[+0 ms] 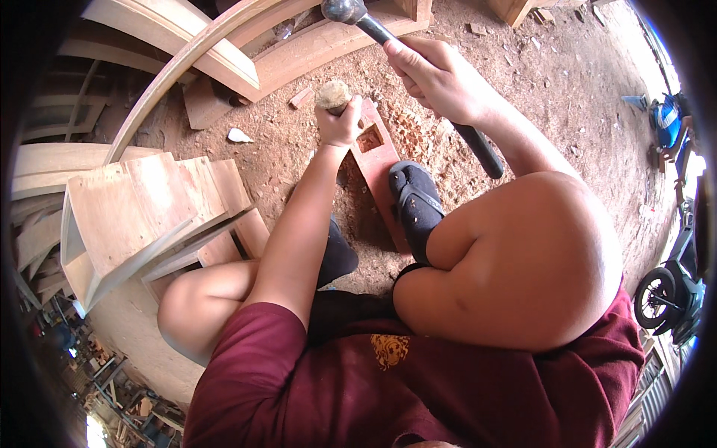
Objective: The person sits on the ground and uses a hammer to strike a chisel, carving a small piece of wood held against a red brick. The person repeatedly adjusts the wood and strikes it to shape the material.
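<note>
My left hand [340, 127] is wrapped round a chisel, its pale, battered handle end [333, 95] sticking up above the fist. The blade is hidden below my fingers. Beside and beneath that fist lies a reddish wooden beam [379, 175], with a rectangular recess [369, 139] cut into its upper face. My right hand [441, 78] grips a hammer by its dark shaft [478, 148]. The rounded metal hammer head [343, 10] is up at the top edge, apart from the chisel. My foot in a dark sock and sandal [417, 200] rests against the beam's right side.
Wood chips [426, 134] cover the dirt floor around the beam. Curved wooden frames [239, 67] stand at the far left, and stacked boards [142, 201] lie nearer on that side. A motorbike [672, 291] and a blue bundle [667, 121] are at the right.
</note>
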